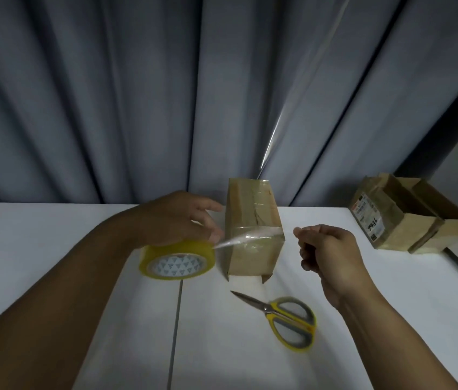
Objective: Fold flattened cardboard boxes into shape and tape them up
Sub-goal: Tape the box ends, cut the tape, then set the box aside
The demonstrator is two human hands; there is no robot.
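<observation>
L hand (177, 218) grips yellow tape roll (177, 263), clear strip (250, 237) across upright brown box (253, 206); R hand (326, 249) curled, hold unclear.

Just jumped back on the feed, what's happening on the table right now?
A person is taping a small brown cardboard box standing on the white table. The left hand grips a yellow roll of clear tape, with a strip of tape pulled from it across the box. The right hand, fingers curled, is just right of the box; whether it pinches the tape end is unclear. Nearby lie yellow-handled scissors, untouched.
</observation>
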